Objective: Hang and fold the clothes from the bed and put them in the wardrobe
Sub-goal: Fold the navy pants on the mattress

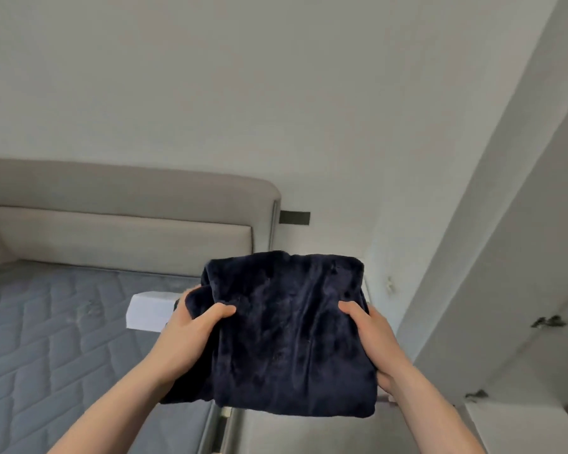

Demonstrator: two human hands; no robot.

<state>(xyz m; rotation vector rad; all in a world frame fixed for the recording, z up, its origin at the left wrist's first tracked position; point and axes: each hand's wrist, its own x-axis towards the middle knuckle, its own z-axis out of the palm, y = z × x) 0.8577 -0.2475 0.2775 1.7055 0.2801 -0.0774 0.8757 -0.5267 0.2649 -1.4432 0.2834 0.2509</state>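
A folded dark navy fleece garment [289, 329] is held up in front of me, above the right edge of the bed. My left hand [191, 326] grips its left side, thumb on top and fingers hidden beneath. My right hand [371, 335] grips its right side the same way. The bed [46, 339] with its bare grey quilted mattress lies at the lower left. The white wardrobe [512, 273] stands on the right with its doors closed as far as I can see.
A white box [148, 311] lies on the mattress just behind my left hand. The beige padded headboard [122, 231] runs along the wall. A light surface [309, 430] sits below the garment beside the bed. Dark handles [548, 321] show on the wardrobe.
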